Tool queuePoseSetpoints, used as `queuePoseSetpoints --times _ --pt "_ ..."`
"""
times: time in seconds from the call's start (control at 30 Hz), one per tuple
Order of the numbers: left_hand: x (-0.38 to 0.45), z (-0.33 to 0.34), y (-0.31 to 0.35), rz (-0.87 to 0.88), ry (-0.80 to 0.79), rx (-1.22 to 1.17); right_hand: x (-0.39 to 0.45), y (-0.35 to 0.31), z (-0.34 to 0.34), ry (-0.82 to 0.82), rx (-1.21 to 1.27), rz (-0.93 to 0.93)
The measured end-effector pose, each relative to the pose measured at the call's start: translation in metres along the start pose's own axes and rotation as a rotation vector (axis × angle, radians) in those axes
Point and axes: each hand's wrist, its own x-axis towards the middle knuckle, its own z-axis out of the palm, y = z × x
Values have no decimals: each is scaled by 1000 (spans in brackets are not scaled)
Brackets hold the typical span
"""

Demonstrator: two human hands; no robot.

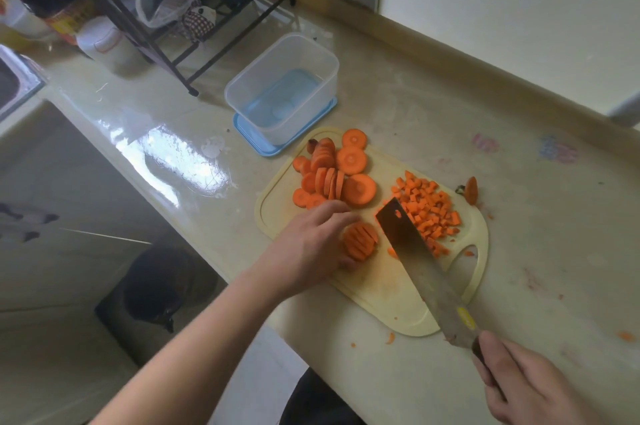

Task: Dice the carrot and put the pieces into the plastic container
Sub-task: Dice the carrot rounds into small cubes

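Carrot, bright orange and part-diced, spread over a pale yellow plastic cutting board (381,286) on the beige counter (519,251)

Thick round orange carrot slices (332,175) lie heaped at the board's far left corner, a pile of small orange carrot cubes (427,210) sits at its far right, and a slice already cut into parallel orange strips (360,241) rests near the middle; the left hand (311,244) curls its fingers over those strips, steadying them, while the right hand (530,386) grips the dark handle of a broad steel cleaver (415,258), its blade slanting over the board just right of the strips; the clear rectangular plastic container (287,85) stands on its blue lid beyond the board, holding no carrot; a carrot stub (471,189) lies on the counter just off the board's right edge
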Motion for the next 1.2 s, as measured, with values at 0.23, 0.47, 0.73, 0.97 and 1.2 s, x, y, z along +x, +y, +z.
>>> queuePoseSetpoints --times 0.23,0.47,0.73,0.97,1.2 --pt "22 -19 3 179 -249 61 0 -9 2 -8 104 50" --pt "11 -5 12 101 -211 -18 -7 -7 8 58 310 124" --pt "2 21 39 68 125 27 4 -7 -9 -183 678 297" --pt "4 46 49 253 136 247 16 1 -20 -122 739 242" --pt "-9 43 51 307 117 210 14 5 -12 -101 698 255"
